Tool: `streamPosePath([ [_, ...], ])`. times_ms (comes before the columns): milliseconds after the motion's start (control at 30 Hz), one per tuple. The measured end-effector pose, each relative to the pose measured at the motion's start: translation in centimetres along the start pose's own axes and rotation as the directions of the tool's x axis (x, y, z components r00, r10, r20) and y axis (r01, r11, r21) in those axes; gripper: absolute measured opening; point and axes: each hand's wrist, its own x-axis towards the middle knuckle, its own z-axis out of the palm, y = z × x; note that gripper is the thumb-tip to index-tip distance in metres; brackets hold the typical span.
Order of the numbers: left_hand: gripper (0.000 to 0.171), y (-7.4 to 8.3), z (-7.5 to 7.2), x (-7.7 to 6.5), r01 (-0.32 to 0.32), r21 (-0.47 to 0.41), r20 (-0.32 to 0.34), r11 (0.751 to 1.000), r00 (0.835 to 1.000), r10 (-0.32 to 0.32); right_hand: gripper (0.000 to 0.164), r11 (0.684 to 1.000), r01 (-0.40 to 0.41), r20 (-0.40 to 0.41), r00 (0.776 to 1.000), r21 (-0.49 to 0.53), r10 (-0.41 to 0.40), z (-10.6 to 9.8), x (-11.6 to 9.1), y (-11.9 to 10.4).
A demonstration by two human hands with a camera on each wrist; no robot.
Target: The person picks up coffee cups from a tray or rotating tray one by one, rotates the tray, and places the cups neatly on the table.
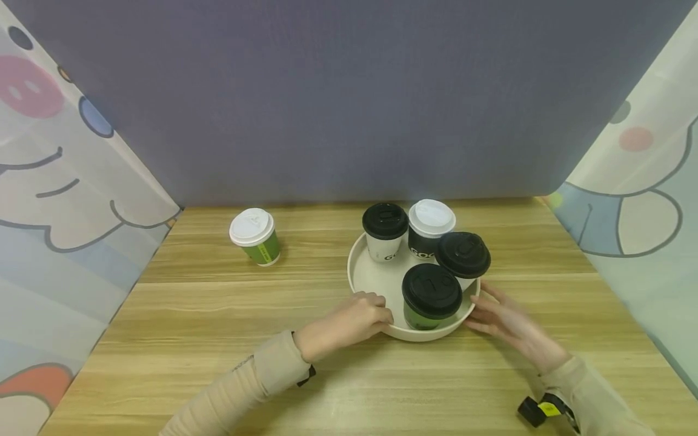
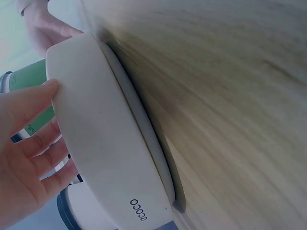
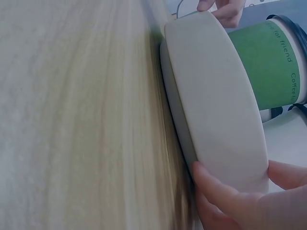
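Note:
A round cream tray point(image 1: 371, 280) bears several lidded paper cups and stands on the wooden table. My left hand point(image 1: 349, 320) grips its near-left rim; in the left wrist view the thumb lies on the rim, with the other fingers point(image 2: 50, 155) inside. At the right side my right hand point(image 1: 509, 327) holds the wall, some fingers point(image 3: 216, 187) against the outside and one at the rim. Nearest me in the tray is a green cup with a black lid point(image 1: 432, 292). Behind it are a tilted black-lidded cup point(image 1: 463, 254), a white cup with black lid point(image 1: 385, 221) and a white-lidded black cup point(image 1: 432, 219).
A green paper cup with a white lid point(image 1: 255, 236) stands apart on the table point(image 1: 218, 321), left of the tray. A grey panel point(image 1: 349, 109) rises along the back edge. Cartoon-printed curtains point(image 1: 71, 200) flank both sides.

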Motion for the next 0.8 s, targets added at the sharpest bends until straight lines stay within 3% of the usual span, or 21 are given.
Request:
streamPosePath([
  [133, 0.008, 0.0, -0.4, 0.0, 0.012, -0.038, -0.002, 0.999, 1.0, -0.012, 0.081, 1.0, 0.005, -0.009, 1.0, 0.021, -0.005, 0.1, 0.0, 0.1],
  [367, 0.018, -0.5, -2.2, 0.7, 0.013, -0.052, -0.101, 0.999, 0.995, -0.018, 0.078, 1.0, 0.021, -0.025, 0.999, -0.002, -0.021, 0.1, 0.1, 0.4],
  [600, 0.021, -0.6, -4.5, 1.9, 0.035, -0.094, -0.134, 0.995, 0.99, -0.048, 0.078, 0.999, 0.028, -0.029, 0.999, -0.015, -0.029, 0.1, 0.1, 0.5],
  [800, 0.026, -0.1, -5.7, 3.0, 0.073, -0.078, -0.14, 0.994, 0.987, -0.084, 0.078, 1.0, 0.027, -0.035, 0.999, -0.006, -0.028, 0.1, 0.1, 0.7],
])
